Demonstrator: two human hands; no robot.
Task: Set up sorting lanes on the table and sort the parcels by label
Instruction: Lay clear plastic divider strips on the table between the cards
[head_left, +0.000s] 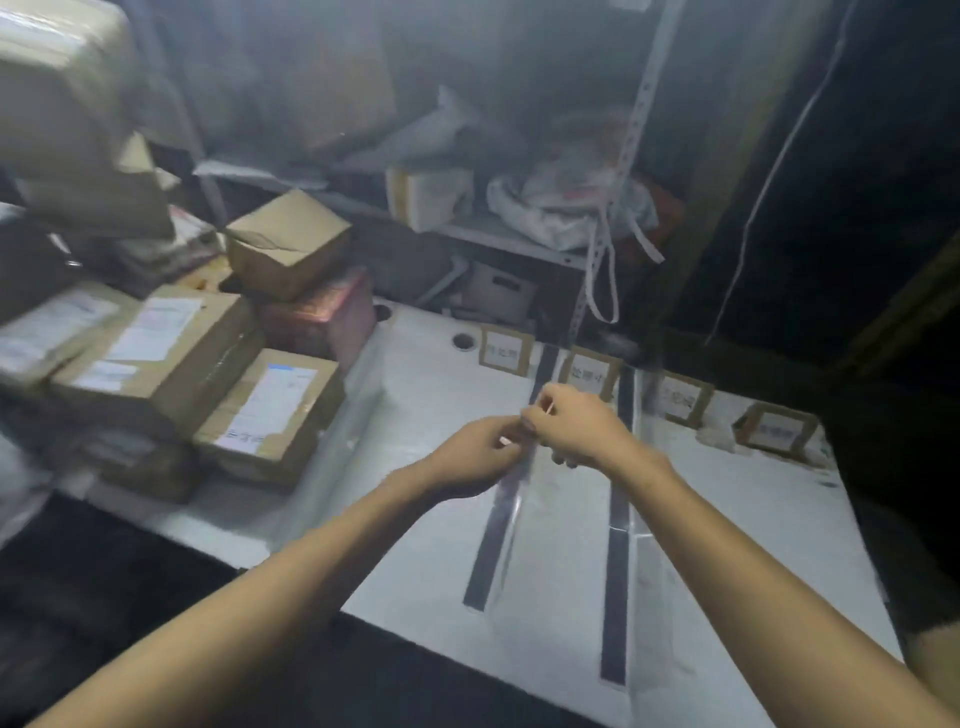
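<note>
Two dark tape strips (491, 540) (618, 561) run front to back on the white table (426, 519), marking lanes. Several cardboard label cards stand along the far edge, such as one (505, 353) and another (776, 430). My left hand (475, 452) and my right hand (571, 423) meet above the left strip, both pinching a clear tape strip (511, 499) that hangs down from my fingers. A stack of cardboard parcels (270, 410) with white labels lies at the table's left.
A metal shelf (498, 234) behind the table holds bags and boxes. More parcels (288, 241) are piled at the back left. The table's front edge (291, 561) borders dark floor. A round hole (464, 341) sits near the far edge.
</note>
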